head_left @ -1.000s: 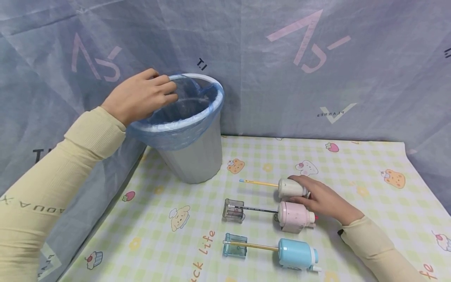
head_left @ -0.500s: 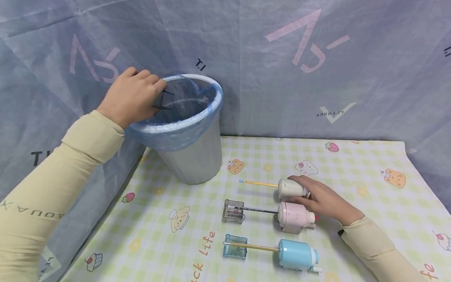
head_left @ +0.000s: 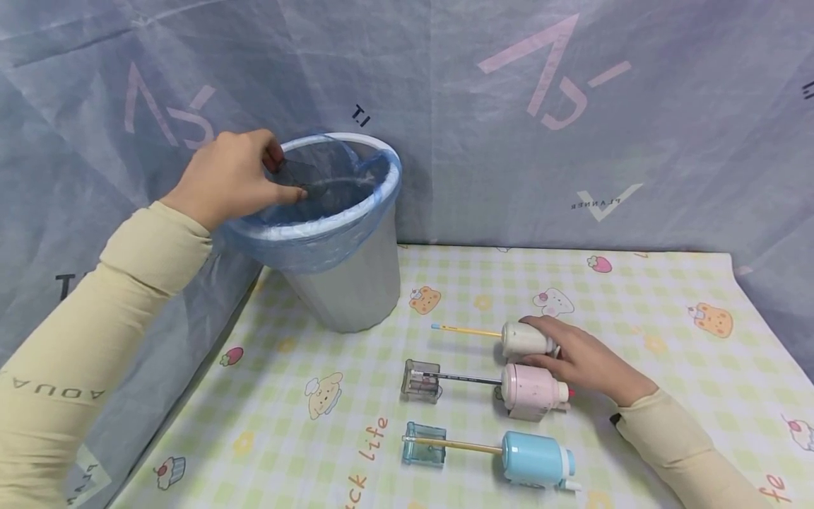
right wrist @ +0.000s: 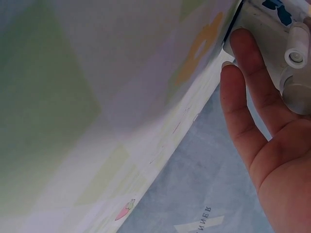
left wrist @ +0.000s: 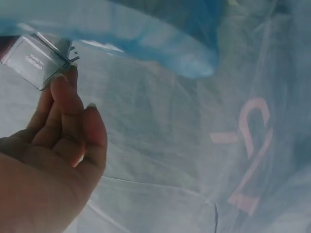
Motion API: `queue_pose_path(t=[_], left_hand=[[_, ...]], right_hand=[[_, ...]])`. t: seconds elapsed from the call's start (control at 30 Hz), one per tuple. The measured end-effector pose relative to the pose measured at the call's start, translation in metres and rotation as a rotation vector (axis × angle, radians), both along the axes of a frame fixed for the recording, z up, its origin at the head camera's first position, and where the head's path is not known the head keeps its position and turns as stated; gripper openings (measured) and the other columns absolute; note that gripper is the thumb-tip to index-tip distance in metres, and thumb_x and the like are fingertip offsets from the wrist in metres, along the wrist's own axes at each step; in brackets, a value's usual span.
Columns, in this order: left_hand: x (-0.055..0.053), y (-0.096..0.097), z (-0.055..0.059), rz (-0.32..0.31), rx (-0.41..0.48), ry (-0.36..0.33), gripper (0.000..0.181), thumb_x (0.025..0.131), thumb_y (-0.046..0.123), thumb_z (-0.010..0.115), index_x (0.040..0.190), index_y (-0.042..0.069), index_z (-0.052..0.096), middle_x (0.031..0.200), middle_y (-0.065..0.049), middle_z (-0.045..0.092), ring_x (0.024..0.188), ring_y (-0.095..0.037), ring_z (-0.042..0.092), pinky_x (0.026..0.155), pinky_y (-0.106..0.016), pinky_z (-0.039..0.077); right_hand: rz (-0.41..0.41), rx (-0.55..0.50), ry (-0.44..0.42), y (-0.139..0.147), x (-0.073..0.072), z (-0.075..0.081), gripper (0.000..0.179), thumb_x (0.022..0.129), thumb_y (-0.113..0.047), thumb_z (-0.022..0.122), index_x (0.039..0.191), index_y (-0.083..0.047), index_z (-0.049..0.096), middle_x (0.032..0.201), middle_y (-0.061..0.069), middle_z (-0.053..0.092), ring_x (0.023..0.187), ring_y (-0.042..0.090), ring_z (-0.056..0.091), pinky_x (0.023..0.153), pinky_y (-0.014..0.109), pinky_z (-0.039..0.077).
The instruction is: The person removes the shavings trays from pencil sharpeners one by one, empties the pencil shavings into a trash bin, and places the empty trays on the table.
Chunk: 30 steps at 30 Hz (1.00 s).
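Observation:
Over the mouth of the bin, my left hand pinches a clear plastic shavings drawer between thumb and fingers. The drawer shows small printed letters in the left wrist view. My right hand grips a white pencil sharpener at the back of the row, thumb on the near side and fingers on the far side. A yellow pencil sticks out of its left end. In the right wrist view, two fingers lie along the white sharpener's body, beside its crank handle.
The grey bin has a blue liner folded over its rim. Nearer me lie a pink sharpener with a dark pencil and a blue sharpener with a tan pencil. A grey drawer and a teal drawer sit beneath those pencils.
My left hand has turned over the bin and shifted slightly left, bringing the drawer round so that the thumb now points toward the bin's middle. The right hand and sharpeners have stayed still.

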<state>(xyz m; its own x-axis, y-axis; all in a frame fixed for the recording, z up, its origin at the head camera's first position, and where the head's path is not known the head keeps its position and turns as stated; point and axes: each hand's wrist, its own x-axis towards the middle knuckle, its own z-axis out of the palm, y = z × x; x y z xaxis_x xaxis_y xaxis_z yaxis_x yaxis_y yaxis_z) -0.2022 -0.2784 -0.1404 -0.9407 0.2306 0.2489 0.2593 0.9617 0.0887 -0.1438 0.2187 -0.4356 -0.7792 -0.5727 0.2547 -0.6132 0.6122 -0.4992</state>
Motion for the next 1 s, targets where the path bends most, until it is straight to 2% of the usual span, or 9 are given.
queue_pose_path(t=[0.17, 0.33, 0.43, 0.5, 0.57, 0.67, 0.73, 0.8, 1.0], left_hand=[[0.008, 0.0, 0.001, 0.056, 0.125, -0.036, 0.072, 0.092, 0.057, 0.078, 0.129, -0.002, 0.063, 0.125, -0.025, 0.067, 0.108, -0.043, 0.064, 0.088, -0.062, 0.051], [0.016, 0.0, -0.001, 0.112, 0.221, -0.054, 0.075, 0.094, 0.061, 0.073, 0.133, -0.002, 0.061, 0.129, -0.024, 0.066, 0.111, -0.043, 0.063, 0.089, -0.062, 0.05], [0.017, 0.001, -0.001, 0.148, 0.267, -0.04, 0.075, 0.094, 0.063, 0.071, 0.132, -0.001, 0.063, 0.128, -0.023, 0.066, 0.11, -0.041, 0.063, 0.09, -0.061, 0.05], [0.017, 0.001, -0.001, 0.166, 0.293, -0.021, 0.075, 0.094, 0.063, 0.07, 0.132, -0.001, 0.063, 0.127, -0.023, 0.066, 0.108, -0.041, 0.063, 0.101, -0.062, 0.046], [0.018, 0.001, -0.002, 0.179, 0.311, 0.007, 0.075, 0.095, 0.063, 0.07, 0.132, -0.002, 0.064, 0.126, -0.023, 0.067, 0.106, -0.04, 0.063, 0.102, -0.061, 0.045], [0.019, 0.0, -0.003, 0.19, 0.334, 0.038, 0.074, 0.095, 0.061, 0.07, 0.133, -0.002, 0.062, 0.126, -0.023, 0.068, 0.106, -0.039, 0.064, 0.099, -0.055, 0.047], [0.019, 0.0, -0.003, 0.197, 0.352, 0.054, 0.074, 0.095, 0.061, 0.07, 0.133, -0.002, 0.062, 0.126, -0.023, 0.068, 0.106, -0.037, 0.065, 0.085, -0.048, 0.049], [0.021, 0.0, -0.003, 0.203, 0.372, 0.066, 0.074, 0.094, 0.061, 0.071, 0.133, -0.002, 0.062, 0.127, -0.023, 0.069, 0.107, -0.036, 0.065, 0.081, -0.041, 0.049], [0.025, 0.001, -0.003, 0.209, 0.429, 0.105, 0.074, 0.093, 0.062, 0.074, 0.132, 0.001, 0.062, 0.125, -0.018, 0.07, 0.1, -0.025, 0.064, 0.076, -0.031, 0.048]], right_hand=[[0.005, -0.008, -0.007, -0.002, 0.001, 0.0, 0.055, 0.097, -0.023, 0.082, 0.144, -0.01, 0.057, 0.118, -0.002, 0.067, 0.088, 0.005, 0.059, 0.073, 0.03, 0.055], [0.008, 0.0, 0.002, -0.003, -0.001, 0.0, 0.055, 0.097, -0.023, 0.083, 0.144, -0.011, 0.057, 0.117, -0.003, 0.066, 0.088, 0.005, 0.059, 0.073, 0.03, 0.055], [0.004, 0.003, -0.002, -0.004, -0.001, 0.0, 0.055, 0.097, -0.024, 0.083, 0.144, -0.011, 0.057, 0.117, -0.003, 0.066, 0.088, 0.005, 0.059, 0.073, 0.03, 0.054], [0.0, 0.006, -0.009, -0.004, 0.0, 0.0, 0.055, 0.098, -0.025, 0.082, 0.144, -0.011, 0.057, 0.118, -0.003, 0.067, 0.088, 0.005, 0.059, 0.073, 0.031, 0.054], [-0.003, 0.01, -0.013, -0.004, 0.0, 0.0, 0.055, 0.098, -0.026, 0.081, 0.145, -0.011, 0.057, 0.118, -0.002, 0.067, 0.089, 0.006, 0.059, 0.073, 0.031, 0.054], [-0.008, 0.013, -0.008, -0.004, 0.0, 0.0, 0.055, 0.098, -0.026, 0.082, 0.145, -0.011, 0.057, 0.12, -0.002, 0.067, 0.091, 0.007, 0.059, 0.075, 0.033, 0.054], [-0.006, 0.012, -0.002, -0.005, 0.0, -0.001, 0.056, 0.097, -0.026, 0.082, 0.145, -0.01, 0.057, 0.12, -0.001, 0.067, 0.092, 0.008, 0.059, 0.075, 0.033, 0.054], [-0.004, 0.01, 0.005, -0.005, 0.0, 0.0, 0.056, 0.097, -0.025, 0.083, 0.144, -0.01, 0.058, 0.12, -0.001, 0.068, 0.092, 0.008, 0.06, 0.075, 0.033, 0.054], [0.001, 0.009, 0.01, -0.004, 0.0, 0.0, 0.055, 0.096, -0.023, 0.084, 0.143, -0.01, 0.058, 0.118, -0.002, 0.067, 0.09, 0.007, 0.059, 0.075, 0.032, 0.054]])
